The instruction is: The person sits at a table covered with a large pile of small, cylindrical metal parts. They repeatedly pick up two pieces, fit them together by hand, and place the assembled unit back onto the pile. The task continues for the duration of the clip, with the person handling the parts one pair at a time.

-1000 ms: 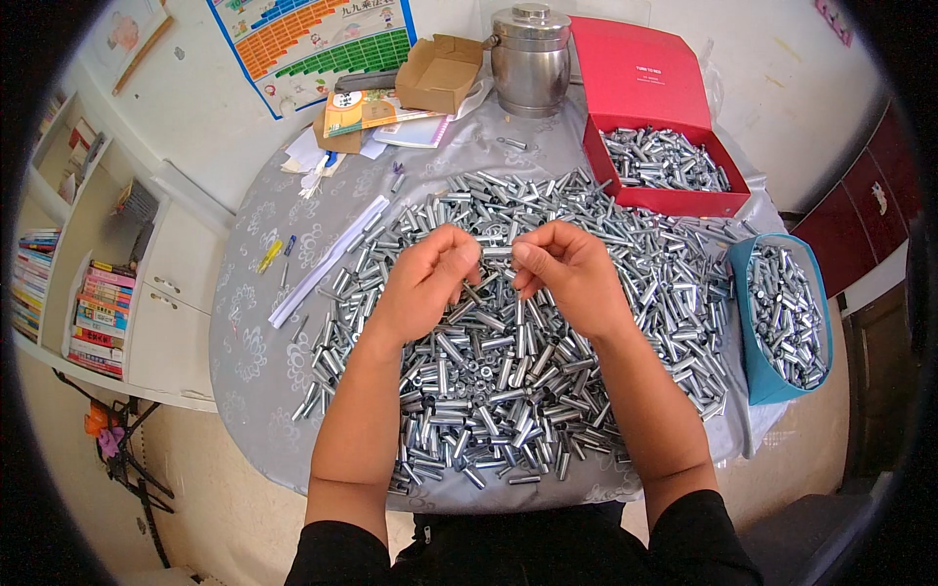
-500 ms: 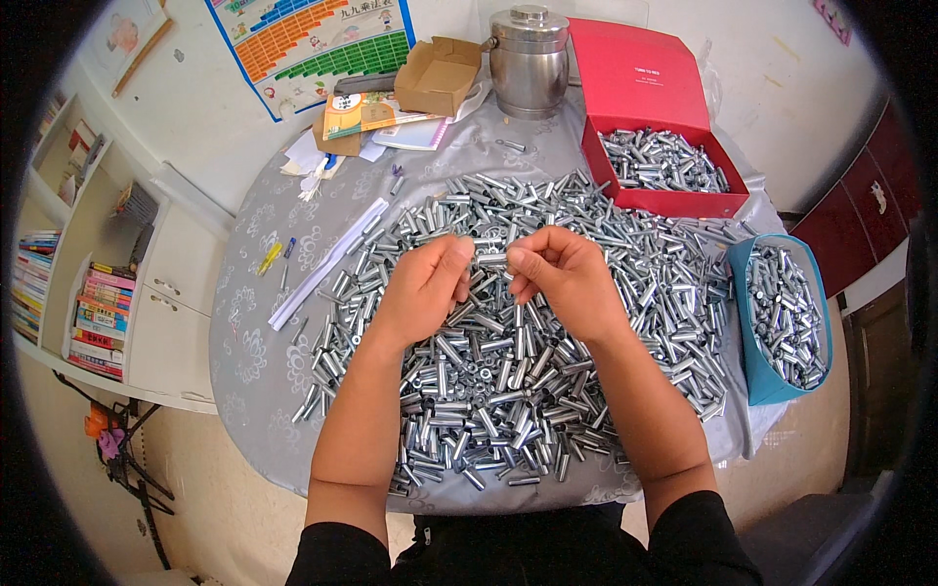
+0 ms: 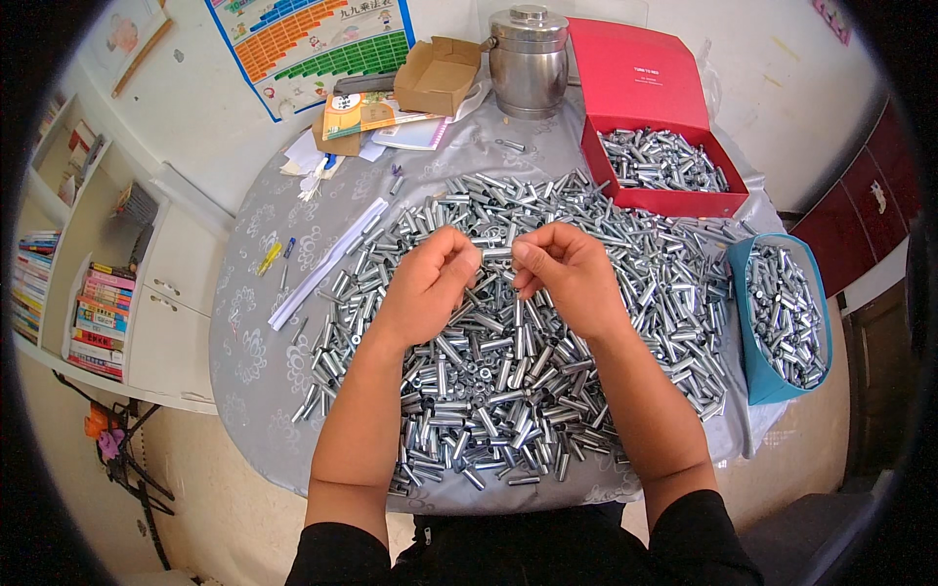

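Observation:
Over the pile, my left hand (image 3: pixel 428 291) and my right hand (image 3: pixel 575 281) face each other, both closed in a pinch. Between them a short silver metal sleeve (image 3: pixel 496 254) lies level, with one end in each hand's fingertips. Whether a bolt sits inside it cannot be made out. Beneath and around both hands spreads a large heap of loose metal sleeves and bolts (image 3: pixel 508 410). Small nuts and washers (image 3: pixel 479 373) show among them, close to my left wrist.
A red lidded box (image 3: pixel 674 203) full of metal pieces stands at the far right; a blue bag (image 3: pixel 772 391) of them is at the right edge. At the back are a steel pot (image 3: pixel 529 68), a cardboard box (image 3: pixel 430 96) and booklets. A folded white strip (image 3: pixel 327 264) lies left.
My left hand's fingers have shifted slightly, with the thumb now curled nearer the sleeve's end. My right hand has moved a little up and right. Both still pinch the sleeve.

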The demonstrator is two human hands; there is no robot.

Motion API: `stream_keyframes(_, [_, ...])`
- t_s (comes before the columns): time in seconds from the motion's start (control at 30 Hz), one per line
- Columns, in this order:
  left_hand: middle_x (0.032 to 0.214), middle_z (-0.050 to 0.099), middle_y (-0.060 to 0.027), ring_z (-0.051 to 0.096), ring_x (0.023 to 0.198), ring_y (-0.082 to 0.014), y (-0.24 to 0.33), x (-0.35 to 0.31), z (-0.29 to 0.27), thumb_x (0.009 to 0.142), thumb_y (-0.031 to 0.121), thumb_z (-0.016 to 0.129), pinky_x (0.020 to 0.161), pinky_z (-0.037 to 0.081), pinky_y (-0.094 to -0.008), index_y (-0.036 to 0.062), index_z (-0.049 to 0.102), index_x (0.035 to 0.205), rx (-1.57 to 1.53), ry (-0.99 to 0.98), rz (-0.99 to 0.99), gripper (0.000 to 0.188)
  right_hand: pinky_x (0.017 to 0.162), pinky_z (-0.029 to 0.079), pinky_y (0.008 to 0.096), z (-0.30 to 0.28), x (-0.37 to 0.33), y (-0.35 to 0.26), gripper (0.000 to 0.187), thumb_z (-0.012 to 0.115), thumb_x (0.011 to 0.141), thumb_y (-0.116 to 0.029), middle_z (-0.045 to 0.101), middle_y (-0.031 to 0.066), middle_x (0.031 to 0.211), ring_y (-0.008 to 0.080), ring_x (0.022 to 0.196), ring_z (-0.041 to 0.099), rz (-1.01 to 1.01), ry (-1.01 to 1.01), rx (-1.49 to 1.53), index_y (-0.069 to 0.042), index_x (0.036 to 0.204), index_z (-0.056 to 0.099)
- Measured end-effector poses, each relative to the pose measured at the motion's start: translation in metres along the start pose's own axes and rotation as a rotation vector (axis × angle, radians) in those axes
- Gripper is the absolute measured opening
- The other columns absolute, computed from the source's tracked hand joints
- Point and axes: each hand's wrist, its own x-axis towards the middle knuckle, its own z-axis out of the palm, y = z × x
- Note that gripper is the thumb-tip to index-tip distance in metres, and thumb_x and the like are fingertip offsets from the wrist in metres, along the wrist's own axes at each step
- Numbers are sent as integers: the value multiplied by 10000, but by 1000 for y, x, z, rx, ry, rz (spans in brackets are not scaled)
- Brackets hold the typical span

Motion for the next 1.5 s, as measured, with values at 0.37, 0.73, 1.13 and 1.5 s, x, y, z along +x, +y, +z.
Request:
stream_keyframes(0.37, [690, 537, -17, 465, 542, -62, -2, 0, -3, 1016, 320, 449, 508, 388, -215, 52, 526, 888, 14, -21, -54, 307, 554, 518, 227, 1, 1, 1, 121, 641, 918, -106, 637, 42, 764, 107, 632, 624, -3, -2, 0, 12, 911, 612])
stream_keyframes(0.73, [687, 543, -2, 474, 538, -59, -1, 0, 1, 1013, 322, 444, 495, 376, -209, 59, 532, 854, -14, 51, -21, 320, 553, 518, 230, 0, 1, 1, 111, 639, 916, -98, 637, 45, 766, 107, 634, 621, 1, 13, -2, 10, 907, 613])
stream_keyframes(1.13, [840, 578, 14, 424, 584, -21, -4, 3, 2, 922, 171, 626, 540, 363, -187, 28, 649, 994, 36, 142, 81, 162, 551, 516, 230, 0, 1, 2, 123, 645, 914, -110, 644, 49, 765, 108, 628, 622, 7, 30, -1, 11, 910, 621])
stream_keyframes(1.5, [857, 606, 29, 512, 738, -39, -8, 3, -2, 902, 110, 649, 668, 423, -200, 18, 637, 998, 1, 72, 58, 134, 573, 513, 232, 2, 0, 0, 130, 641, 909, -96, 652, 52, 767, 107, 638, 618, 18, 9, -24, 26, 955, 637])
